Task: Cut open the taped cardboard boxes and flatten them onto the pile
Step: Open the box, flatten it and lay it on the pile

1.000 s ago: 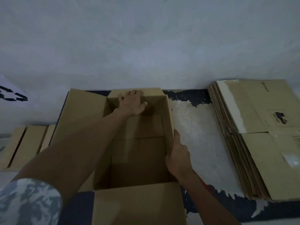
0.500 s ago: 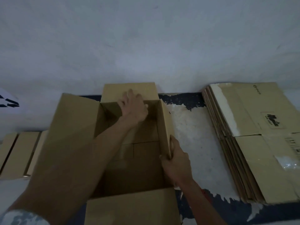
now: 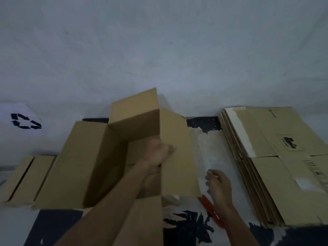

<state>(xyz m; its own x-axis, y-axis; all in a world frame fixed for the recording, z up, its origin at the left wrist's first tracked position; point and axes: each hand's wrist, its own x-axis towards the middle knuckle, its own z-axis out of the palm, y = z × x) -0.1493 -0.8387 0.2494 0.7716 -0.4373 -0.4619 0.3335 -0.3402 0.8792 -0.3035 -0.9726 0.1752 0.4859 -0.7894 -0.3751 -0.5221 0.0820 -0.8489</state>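
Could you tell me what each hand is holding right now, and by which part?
The left hand grips the open box at its right wall's top edge; the right hand holds nothing.

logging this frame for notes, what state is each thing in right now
open brown cardboard box: flaps out, upright
left hand: blurred, gripping the box's right wall
right hand: loosely curled, holding nothing
red box cutter: lying on the floor
stack of flattened brown cardboard boxes: flat, piled

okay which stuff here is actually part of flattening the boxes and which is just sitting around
Part of the job: open cardboard box; left hand inside it; right hand; flattened pile; red cutter.
Lying about: recycling-symbol sheet; small boxes at left.
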